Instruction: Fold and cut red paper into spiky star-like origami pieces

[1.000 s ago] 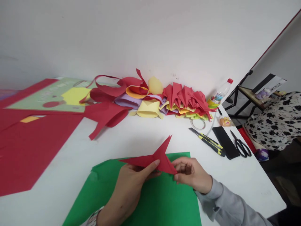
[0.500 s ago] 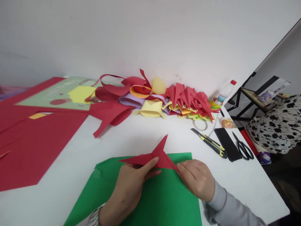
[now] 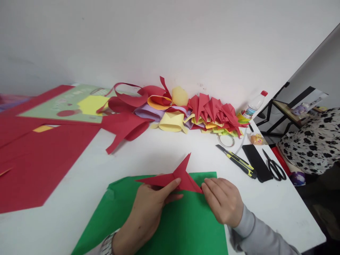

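A folded red paper piece [image 3: 178, 177] with pointed tips is held just above a green paper sheet [image 3: 183, 223] on the white table [image 3: 159, 152]. My left hand [image 3: 151, 209] pinches the red piece from below and the left, thumb on top. My right hand [image 3: 222, 200] has its fingers curled, fingertips pressed on the red piece's right tip.
Large red sheets [image 3: 32, 159] lie at the left. Along the wall sits a pile of folded red, yellow and purple paper shapes [image 3: 186, 113]. At the right lie a tape roll [image 3: 226, 140], utility knife [image 3: 236, 161], black phone [image 3: 256, 157], scissors [image 3: 273, 164] and bottle [image 3: 253, 104].
My right hand turned palm down and slid from under the red piece's right corner to press on its tip. The left hand kept its pinch.
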{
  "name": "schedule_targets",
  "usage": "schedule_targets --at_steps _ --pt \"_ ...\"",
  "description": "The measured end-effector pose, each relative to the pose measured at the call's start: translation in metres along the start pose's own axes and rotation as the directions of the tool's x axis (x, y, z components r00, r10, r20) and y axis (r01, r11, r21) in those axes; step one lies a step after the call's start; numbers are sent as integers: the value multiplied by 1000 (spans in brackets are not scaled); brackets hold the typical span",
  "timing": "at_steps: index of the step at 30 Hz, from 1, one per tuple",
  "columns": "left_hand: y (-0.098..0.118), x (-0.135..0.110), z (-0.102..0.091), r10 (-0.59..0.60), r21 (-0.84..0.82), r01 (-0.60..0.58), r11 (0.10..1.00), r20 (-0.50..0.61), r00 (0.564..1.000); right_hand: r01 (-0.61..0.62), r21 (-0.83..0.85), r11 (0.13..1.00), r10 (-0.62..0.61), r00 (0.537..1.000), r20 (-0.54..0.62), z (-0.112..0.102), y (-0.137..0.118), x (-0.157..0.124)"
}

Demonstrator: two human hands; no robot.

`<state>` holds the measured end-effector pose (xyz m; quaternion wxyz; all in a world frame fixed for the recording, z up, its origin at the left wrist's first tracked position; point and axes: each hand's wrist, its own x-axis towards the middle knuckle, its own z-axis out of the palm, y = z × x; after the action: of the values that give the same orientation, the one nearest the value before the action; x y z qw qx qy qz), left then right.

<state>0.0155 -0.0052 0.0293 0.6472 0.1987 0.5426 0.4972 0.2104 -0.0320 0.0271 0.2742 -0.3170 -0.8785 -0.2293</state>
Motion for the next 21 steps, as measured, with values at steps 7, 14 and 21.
schedule_targets --at_steps 7,14,21 --pt "4 -1 -1 -2 15 2 1000 7 1000 -343 196 919 358 933 -46 5 5 -2" --pt "4 1 -3 1 17 -1 1000 32 999 -781 599 174 773 486 408 8 -2 -1" --pt "6 1 -2 27 -6 -27 1000 16 999 -518 655 -550 592 311 743 16 4 -2"
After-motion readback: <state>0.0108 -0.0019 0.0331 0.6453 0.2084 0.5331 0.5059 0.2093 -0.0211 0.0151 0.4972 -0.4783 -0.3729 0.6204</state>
